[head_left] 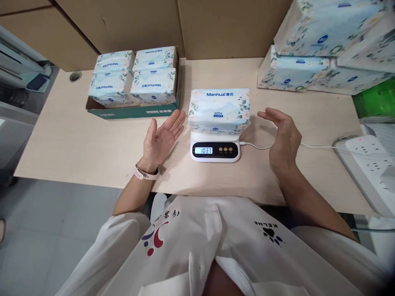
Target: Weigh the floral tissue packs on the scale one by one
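Note:
A pack of tissues (pixel 219 109) with a blue and floral wrapper rests on a white digital kitchen scale (pixel 215 158). The lit display (pixel 203 150) reads about 103.7. My left hand (pixel 162 142), palm up with fingers stretched out, is left of the pack and apart from it, near the front of a green carton. My right hand (pixel 282 135) is held on the other side of the pack, fingers extended, touching nothing. Both hands are empty. A pale pink band (pixel 145 172) circles my left wrist.
The green carton (pixel 132 112) holds several tissue packs at the back left. More packs (pixel 296 70) are stacked at the back right. A white cable (pixel 257 147) runs from the scale past my right hand toward a power strip (pixel 364 150). Cardboard (pixel 228 28) stands behind the table.

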`<move>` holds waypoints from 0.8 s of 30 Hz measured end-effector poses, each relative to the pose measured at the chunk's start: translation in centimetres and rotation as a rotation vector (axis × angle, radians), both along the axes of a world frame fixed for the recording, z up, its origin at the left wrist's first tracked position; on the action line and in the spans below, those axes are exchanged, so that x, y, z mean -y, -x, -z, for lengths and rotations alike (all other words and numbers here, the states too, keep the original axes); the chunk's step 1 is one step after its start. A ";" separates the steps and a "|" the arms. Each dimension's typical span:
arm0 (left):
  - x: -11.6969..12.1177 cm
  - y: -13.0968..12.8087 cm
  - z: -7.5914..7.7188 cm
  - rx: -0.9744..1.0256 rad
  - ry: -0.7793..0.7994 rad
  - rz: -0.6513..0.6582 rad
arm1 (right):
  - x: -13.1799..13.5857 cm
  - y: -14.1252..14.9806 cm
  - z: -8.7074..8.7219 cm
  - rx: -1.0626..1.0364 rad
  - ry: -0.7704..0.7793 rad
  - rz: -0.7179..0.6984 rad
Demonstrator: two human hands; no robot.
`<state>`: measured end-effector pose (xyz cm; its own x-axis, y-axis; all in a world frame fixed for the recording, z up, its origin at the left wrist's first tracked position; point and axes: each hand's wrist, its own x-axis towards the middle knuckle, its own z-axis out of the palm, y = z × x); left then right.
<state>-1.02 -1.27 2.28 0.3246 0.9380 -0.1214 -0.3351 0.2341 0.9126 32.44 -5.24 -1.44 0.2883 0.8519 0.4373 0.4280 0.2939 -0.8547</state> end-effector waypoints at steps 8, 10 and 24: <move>0.1 -0.1 0.0 -0.045 -0.009 0.016 | 0.2 0.3 -0.4 0.014 0.037 0.006; 0.1 -0.1 0.1 -0.071 -0.030 0.025 | 0.3 0.5 -0.6 0.010 0.054 0.012; -0.2 0.1 0.9 -0.077 -0.037 0.051 | 0.3 0.2 -0.4 0.001 0.075 -0.038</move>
